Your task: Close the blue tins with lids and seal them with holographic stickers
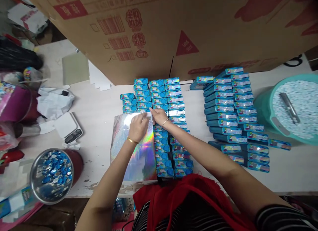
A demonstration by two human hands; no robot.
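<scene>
A shiny holographic sheet point(135, 148) lies on the white table in front of me. My left hand point(138, 126) rests on its far edge, fingers curled down and pressing the sheet. My right hand point(158, 116) is at the sheet's far right corner, fingers pinched together on that corner or on a small sticker there; which one I cannot make out. Rows of small blue boxes point(164, 125) with holographic labels lie just to the right of the sheet and beyond both hands.
A second block of blue boxes point(233, 115) fills the right side. A teal bucket point(263, 108) of white pieces holds a tool. A metal bowl point(51, 174) of blue caps, a white scale point(68, 126) and a big cardboard carton point(174, 32) surround the work.
</scene>
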